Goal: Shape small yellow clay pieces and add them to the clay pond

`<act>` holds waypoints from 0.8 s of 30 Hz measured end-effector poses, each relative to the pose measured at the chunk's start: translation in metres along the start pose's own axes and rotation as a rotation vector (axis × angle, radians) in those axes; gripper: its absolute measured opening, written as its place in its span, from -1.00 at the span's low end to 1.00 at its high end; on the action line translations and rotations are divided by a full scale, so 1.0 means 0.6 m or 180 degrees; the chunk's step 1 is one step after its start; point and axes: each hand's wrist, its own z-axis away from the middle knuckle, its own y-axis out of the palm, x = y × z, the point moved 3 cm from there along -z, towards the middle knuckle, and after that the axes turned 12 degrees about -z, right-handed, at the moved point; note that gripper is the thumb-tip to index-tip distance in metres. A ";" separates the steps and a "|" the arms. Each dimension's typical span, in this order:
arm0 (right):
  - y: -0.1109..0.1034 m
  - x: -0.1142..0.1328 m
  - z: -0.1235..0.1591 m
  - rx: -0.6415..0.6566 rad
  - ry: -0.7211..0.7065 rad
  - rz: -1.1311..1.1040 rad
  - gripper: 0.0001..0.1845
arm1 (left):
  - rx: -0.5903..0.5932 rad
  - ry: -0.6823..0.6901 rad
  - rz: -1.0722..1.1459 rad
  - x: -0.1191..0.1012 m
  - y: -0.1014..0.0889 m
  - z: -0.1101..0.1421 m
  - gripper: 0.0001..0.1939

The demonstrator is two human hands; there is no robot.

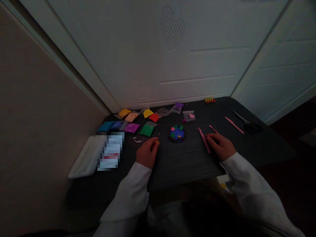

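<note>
My left hand (147, 152) is closed in a pinch, with a tiny yellow-orange piece of clay (157, 141) at its fingertips. On the right, pink bent-tip tweezers (204, 141) lie slanted on the table. My right hand (221, 145) has its thumb and forefinger closed against their side. Between the hands sits a small round clay pond (177, 133), blue with a dark rim, green leaves, a pink flower and a little yellow-orange shape. A clear disc (137, 141) with pale bits lies just behind my left hand.
Several clay packets, among them a green packet (147, 129) and a purple packet (177, 107), line the back left. A white tray (87, 157) lies far left. Scissors (250, 126), a pink knife-shaped tool (234, 125) and a thin pink stick (213, 128) lie right.
</note>
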 end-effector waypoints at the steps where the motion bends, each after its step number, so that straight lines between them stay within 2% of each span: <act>1: 0.000 -0.003 0.000 -0.0022 0.0019 -0.0017 -0.72 | 0.0022 -0.0027 0.0075 0.003 0.004 -0.001 -0.73; 9: 0.002 -0.011 -0.004 -0.0048 0.0162 -0.0183 -0.71 | 0.0122 -0.0120 0.0403 0.019 0.024 -0.010 -0.70; 18: 0.000 -0.017 -0.007 -0.0080 0.0316 -0.0393 -0.71 | 0.0078 0.0033 0.0080 0.008 0.009 -0.009 -0.73; 24: -0.003 -0.020 -0.006 -0.0103 0.0330 -0.0517 -0.71 | 0.0051 -0.0036 -0.0089 0.008 0.004 -0.011 -0.72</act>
